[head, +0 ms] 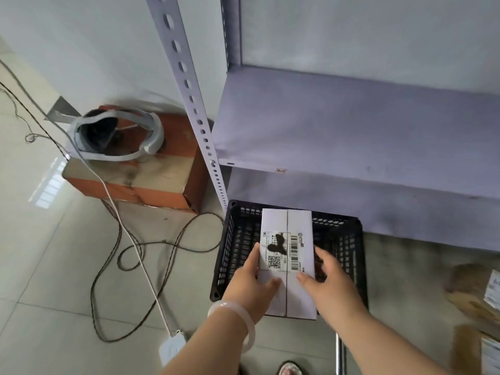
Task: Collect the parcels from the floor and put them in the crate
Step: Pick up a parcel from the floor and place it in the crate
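Both forearms come in from the bottom edge, reaching forward and down.
left grip point(251, 282): grasping the parcel point(286, 223) on its left edge, thumb flat on the top face, fingers down the side. White bangle point(238, 318) on that wrist.
right grip point(328, 280): mirrors it on the right edge, thumb on top, fingers wrapped over the side. So I read both as closed on the parcel, neither released.

What I can't resolve:
- Fingertips under the parcel are hidden.
- Can't tell whether the parcel touches the crate point(231, 239) or hangs just above it.
- Most of the crate's inside is covered by the parcel and the hands.
- Brown cartons point(479, 301) at the right edge are blurred and cut off.
- Label point(281, 251) text is too small to read, and a black blot covers part of it.
- A foot point(289, 370) at the bottom edge is cropped.

Parcel: white oblong carton with a seam line running lengthwise down the middle. The label carries a barcode and a QR code. It sits over the crate opening, long axis running away from me, near end past the crate's near rim.

Crate: black plastic lattice, on the floor at the foot of the grey shelf rack point(351, 125).
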{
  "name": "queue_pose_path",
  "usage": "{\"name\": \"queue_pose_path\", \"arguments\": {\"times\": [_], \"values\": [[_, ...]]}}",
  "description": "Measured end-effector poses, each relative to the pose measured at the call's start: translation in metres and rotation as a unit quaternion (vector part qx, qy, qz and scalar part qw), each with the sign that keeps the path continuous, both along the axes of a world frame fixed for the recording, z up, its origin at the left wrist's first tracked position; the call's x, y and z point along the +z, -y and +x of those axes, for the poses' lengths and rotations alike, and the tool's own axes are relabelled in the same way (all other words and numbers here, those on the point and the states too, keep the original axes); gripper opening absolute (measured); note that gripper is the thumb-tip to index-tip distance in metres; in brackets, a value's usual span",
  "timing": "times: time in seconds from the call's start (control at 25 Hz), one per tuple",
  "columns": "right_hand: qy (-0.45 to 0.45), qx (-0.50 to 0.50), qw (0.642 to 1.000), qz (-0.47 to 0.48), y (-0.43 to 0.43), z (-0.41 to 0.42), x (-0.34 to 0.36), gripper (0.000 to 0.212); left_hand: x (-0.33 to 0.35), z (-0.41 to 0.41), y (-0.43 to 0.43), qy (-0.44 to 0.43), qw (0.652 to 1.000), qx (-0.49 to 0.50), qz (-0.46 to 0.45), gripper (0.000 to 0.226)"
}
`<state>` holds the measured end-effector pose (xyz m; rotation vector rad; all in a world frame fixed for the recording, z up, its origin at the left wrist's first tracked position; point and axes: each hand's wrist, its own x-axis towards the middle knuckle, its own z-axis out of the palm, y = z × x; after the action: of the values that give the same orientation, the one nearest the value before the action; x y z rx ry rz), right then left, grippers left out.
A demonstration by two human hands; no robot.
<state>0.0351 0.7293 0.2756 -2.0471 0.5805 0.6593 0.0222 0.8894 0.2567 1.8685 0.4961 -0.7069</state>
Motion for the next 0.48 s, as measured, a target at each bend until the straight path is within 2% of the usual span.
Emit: {"name": "queue_pose_path", "arguments": {"times": [0.32,0.48], "values": [[-0.012,-0.028,0.999,0.031,-0.044,0.045,-0.198,0.065,-0.185,0.056,-0.033,-0.021,0.998,-0.003,0.061,0.073],[-0.049,-0.024,0.998,0.021,-0.052,0.047,-0.265,0.064,-0.248,0.057,-0.025,-0.031,0.992,-0.025,0.123,0.07]]}}
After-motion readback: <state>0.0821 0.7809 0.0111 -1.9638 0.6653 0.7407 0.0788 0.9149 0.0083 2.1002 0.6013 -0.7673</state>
